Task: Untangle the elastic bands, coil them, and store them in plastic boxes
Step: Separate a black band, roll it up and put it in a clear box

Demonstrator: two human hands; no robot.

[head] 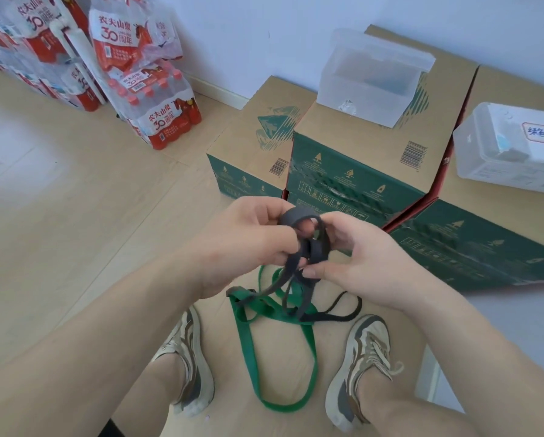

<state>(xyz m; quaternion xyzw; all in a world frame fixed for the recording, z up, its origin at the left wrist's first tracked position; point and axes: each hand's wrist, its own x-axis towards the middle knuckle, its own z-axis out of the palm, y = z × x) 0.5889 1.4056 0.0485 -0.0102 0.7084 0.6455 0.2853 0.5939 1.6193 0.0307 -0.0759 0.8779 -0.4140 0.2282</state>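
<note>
A dark grey elastic band (299, 216) is looped and knotted between both hands at the middle of the view. My left hand (248, 238) grips its loops with curled fingers. My right hand (355, 257) pinches the tangle from the other side. Loose grey strands hang down and cross a green elastic band (248, 351) lying in a long loop on a flat cardboard sheet (220, 323) between my shoes. An open clear plastic box (359, 89) stands on a cardboard carton (359, 146) beyond my hands. A second, closed plastic box (510, 149) sits at the right.
Several green and brown cartons (472, 247) are stacked ahead and to the right against a white wall. Shrink-wrapped packs of water bottles (157, 105) stand at the upper left. My two shoes (185, 357) rest on the cardboard sheet over a light wooden floor (59, 200).
</note>
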